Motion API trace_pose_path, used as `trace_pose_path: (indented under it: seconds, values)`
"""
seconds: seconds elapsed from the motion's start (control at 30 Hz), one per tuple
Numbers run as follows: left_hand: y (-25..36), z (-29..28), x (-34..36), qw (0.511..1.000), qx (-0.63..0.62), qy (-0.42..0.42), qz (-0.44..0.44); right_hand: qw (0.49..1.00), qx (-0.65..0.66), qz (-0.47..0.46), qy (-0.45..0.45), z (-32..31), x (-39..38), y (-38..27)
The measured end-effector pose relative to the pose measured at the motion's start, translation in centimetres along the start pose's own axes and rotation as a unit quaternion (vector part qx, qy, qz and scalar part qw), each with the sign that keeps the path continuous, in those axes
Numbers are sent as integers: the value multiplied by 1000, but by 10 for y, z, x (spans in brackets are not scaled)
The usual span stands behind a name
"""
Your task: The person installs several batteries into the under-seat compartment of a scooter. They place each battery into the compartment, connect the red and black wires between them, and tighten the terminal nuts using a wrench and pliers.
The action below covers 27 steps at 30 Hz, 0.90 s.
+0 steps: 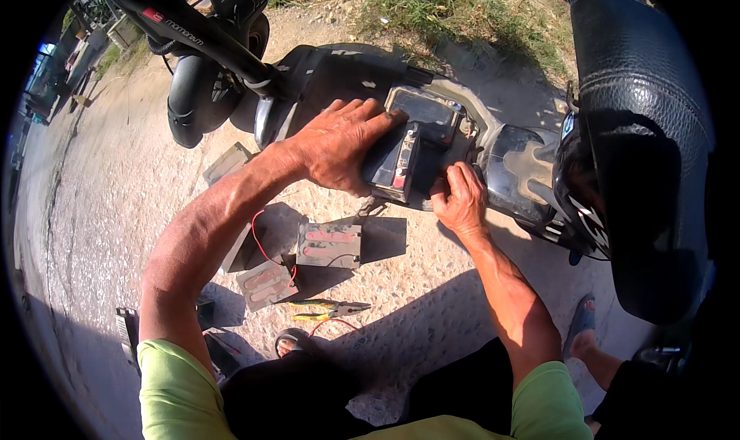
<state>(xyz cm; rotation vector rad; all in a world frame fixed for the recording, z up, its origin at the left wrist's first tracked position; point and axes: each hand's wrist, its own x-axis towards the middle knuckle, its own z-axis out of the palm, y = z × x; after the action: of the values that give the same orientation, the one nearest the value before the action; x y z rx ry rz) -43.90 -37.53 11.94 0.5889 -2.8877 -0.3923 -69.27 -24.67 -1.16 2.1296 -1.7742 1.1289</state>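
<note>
My left hand [343, 145] is closed on a black battery [390, 162], with its fingers over the top and its thumb low on the near side. The battery has metal terminals along its right edge. Just behind it, a second dark battery [424, 110] sits in the open floor compartment of a scooter [487, 116]. My right hand [462, 199] is at the compartment's near right side, thumb and fingers pinched together. What lies between those fingertips, if anything, is hidden.
Several grey-brown batteries, including one [329, 246] joined by a red wire [259, 243], lie on the rough ground. Yellow-handled pliers [331, 310] lie nearer me. The scooter's black seat [640, 132] rises at right, its front wheel fender [193, 101] at left. A sandalled foot [582, 326] is lower right.
</note>
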Motion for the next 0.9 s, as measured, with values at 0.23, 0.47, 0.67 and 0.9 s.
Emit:
trace_pose_path:
  seconds: [0.23, 0.47, 0.67, 0.9]
  values:
    - [-26, 21, 65, 991, -8, -134, 29, 1000, 12, 1, 22, 5, -4, 3]
    - [-32, 38, 90, 992, 1, -127, 24, 1000, 22, 8, 18, 6, -3, 1]
    - [-19, 55, 80, 995, 26, -94, 13, 999, 24, 12, 25, 2, -1, -1]
    - [-21, 77, 71, 998, 40, -53, 19, 999, 48, 5, 26, 2, 2, -3]
